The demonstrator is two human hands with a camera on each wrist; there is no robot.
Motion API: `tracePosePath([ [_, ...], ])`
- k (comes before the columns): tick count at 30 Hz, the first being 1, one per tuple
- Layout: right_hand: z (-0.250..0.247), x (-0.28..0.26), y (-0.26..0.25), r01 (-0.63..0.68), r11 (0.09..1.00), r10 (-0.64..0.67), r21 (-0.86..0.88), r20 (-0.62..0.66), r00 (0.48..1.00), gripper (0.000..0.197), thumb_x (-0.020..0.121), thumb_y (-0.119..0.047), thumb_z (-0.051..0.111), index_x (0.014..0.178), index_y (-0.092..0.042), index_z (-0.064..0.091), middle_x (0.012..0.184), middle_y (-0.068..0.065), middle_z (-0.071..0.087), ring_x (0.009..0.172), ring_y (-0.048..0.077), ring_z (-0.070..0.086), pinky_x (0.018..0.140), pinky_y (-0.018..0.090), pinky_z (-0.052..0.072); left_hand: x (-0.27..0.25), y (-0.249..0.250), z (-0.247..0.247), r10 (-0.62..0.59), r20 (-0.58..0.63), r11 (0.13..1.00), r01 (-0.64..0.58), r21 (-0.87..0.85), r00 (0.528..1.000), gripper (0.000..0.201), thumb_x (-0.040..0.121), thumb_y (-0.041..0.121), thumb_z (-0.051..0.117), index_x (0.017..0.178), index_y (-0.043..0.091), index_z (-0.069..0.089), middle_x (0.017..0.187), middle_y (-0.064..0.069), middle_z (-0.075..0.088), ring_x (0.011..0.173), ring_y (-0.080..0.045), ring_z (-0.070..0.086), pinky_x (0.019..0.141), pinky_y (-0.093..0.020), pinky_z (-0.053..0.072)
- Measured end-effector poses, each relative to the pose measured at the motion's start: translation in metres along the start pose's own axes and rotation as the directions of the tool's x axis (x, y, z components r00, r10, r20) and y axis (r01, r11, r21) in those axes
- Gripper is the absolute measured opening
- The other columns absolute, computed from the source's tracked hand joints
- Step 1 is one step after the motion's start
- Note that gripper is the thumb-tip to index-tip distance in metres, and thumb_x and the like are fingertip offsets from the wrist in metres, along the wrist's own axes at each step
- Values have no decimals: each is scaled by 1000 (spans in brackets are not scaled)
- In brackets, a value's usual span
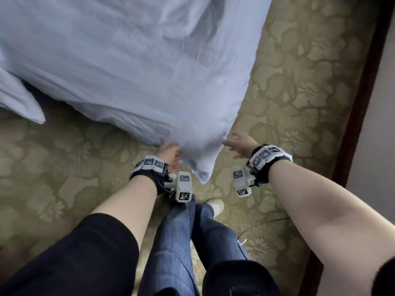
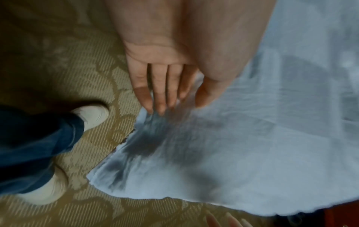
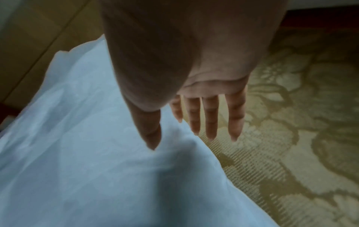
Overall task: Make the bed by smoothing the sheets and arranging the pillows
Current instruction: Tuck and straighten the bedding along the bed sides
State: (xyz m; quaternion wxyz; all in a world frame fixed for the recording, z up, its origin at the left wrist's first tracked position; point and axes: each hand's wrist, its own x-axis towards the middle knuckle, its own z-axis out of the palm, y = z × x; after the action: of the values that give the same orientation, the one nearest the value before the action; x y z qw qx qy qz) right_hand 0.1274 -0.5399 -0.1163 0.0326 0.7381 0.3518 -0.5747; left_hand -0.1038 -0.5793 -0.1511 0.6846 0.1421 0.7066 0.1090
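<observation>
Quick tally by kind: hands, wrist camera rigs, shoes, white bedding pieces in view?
hands: 2 (left hand, right hand)
wrist camera rigs: 2 (left rig, right rig)
shoes: 2 (front shoe, rear shoe)
white bedding pieces: 2 (duvet, separate corner)
Total: 8

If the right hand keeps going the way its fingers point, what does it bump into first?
Probably the patterned carpet. In the right wrist view the right hand is open, with straight fingers aimed just past the edge of the white sheet; only the thumb is over the cloth. Depth is unclear, so it could brush the sheet.
</observation>
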Motion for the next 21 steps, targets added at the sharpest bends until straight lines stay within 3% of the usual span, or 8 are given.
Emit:
tracePosePath([
  [3, 12, 27, 9, -55, 964, 45, 259, 42, 998, 64, 83, -33, 71, 136, -22, 38, 131, 3, 49, 123, 23, 48, 95, 47, 47, 30, -23, 5, -31, -58, 995, 26, -98, 998, 26, 89, 22, 58, 112, 8, 62, 99, -4, 61, 86, -16, 59, 82, -40, 54],
  [7, 23, 50, 16, -72, 900, 40, 429, 84, 996, 71, 63, -32, 71, 129, -22, 46, 137, -4, 50, 122, 21, 48, 87, 46, 40, 52, -39, 15, -52, -2, 990, 51, -135, 999, 43, 84, 17, 60, 126, 9, 53, 129, -12, 50, 121, -30, 49, 76, -34, 47],
  [9, 28, 51, 14, -92, 865, 36, 493, 123, 992, 58, 64, -30, 67, 119, -19, 54, 130, -1, 55, 109, 21, 52, 77, 38, 41, 57, -45, 21, -31, 56, 987, 40, -153, 998, 22, 85, 14, 55, 107, 13, 60, 129, -8, 54, 130, -27, 45, 87, -36, 38],
  [11, 32, 50, 14, -122, 840, 68, 528, 120, 990, 43, 74, -28, 67, 114, -14, 58, 124, 5, 59, 98, 22, 54, 71, 33, 43, 55, -50, 27, -34, 120, 982, 56, -183, 992, 13, 86, 14, 50, 82, 20, 60, 107, 1, 64, 118, -19, 53, 91, -35, 30],
  [14, 36, 40, 19, -176, 815, 158, 552, 80, 984, 60, 67, -32, 76, 119, -8, 59, 116, 11, 66, 98, 28, 61, 69, 33, 51, 43, -54, 32, -39, 133, 969, 70, -236, 990, 15, 82, 15, 52, 69, 20, 57, 80, 2, 63, 89, -18, 57, 89, -36, 32],
  [17, 37, 23, 16, -181, 785, 212, 592, 19, 977, 60, 52, -27, 80, 106, -5, 66, 103, 13, 72, 95, 33, 67, 83, 47, 56, 17, -51, 34, -13, 120, 968, 43, -247, 993, 16, 84, 16, 52, 70, 18, 59, 94, -4, 61, 99, -22, 53, 89, -34, 35],
  [19, 33, -1, 0, -172, 791, 200, 587, 18, 980, 44, 49, -23, 73, 90, -7, 68, 94, 11, 70, 87, 31, 65, 87, 45, 53, -7, -42, 33, -6, 85, 953, 31, -301, 996, 14, 86, 18, 51, 75, 17, 59, 102, -7, 59, 99, -23, 53, 85, -33, 37],
  [21, 27, -24, -23, -139, 813, 138, 565, 44, 989, 28, 56, -21, 67, 82, -12, 65, 88, 11, 64, 80, 27, 60, 80, 41, 51, -36, -29, 30, 24, 61, 892, 6, -452, 998, 16, 88, 20, 49, 81, 10, 59, 94, -11, 62, 85, -26, 59, 73, -32, 45],
])
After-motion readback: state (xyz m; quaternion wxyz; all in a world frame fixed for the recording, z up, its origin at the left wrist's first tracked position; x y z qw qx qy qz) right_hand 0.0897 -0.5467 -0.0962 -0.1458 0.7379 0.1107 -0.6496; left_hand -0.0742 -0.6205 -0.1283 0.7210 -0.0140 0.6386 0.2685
